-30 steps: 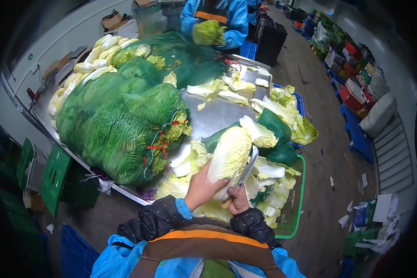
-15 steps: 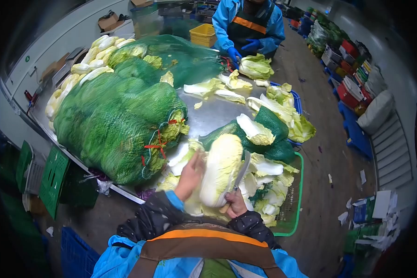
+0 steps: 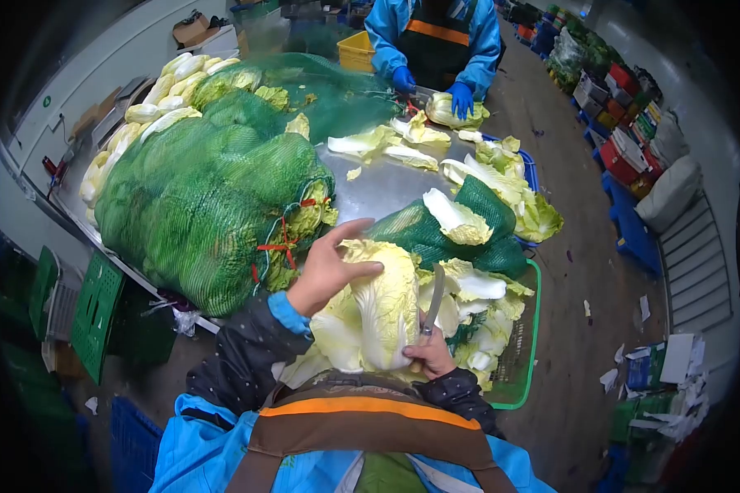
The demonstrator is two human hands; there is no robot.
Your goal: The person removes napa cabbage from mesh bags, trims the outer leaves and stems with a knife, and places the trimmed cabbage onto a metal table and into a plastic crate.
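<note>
A pale napa cabbage (image 3: 389,308) stands tilted close to my body, above loose leaves. My left hand (image 3: 327,269) lies over its upper left side, fingers apart and thumb across the top. Low on the right side of the cabbage, my right hand (image 3: 432,355) is closed round a knife (image 3: 436,300), whose blade points up beside the cabbage; the thumb touches the cabbage base. Loose leaves (image 3: 477,283) lie to the right over a green crate (image 3: 531,361). A green net (image 3: 403,234) lies behind the cabbage, with a white-ribbed leaf (image 3: 455,218) on it.
Full green net sacks (image 3: 197,197) cover the left of the metal table (image 3: 358,187). Peeled cabbages (image 3: 168,94) are piled behind them. Across the table a co-worker in blue gloves (image 3: 462,97) holds another cabbage (image 3: 448,112). A blue basket (image 3: 531,177) stands at the right edge.
My left hand has moved up from the cabbage's left side to its top. The cabbage is turned and shows more leafy surface. The co-worker's hands have shifted onto their cabbage.
</note>
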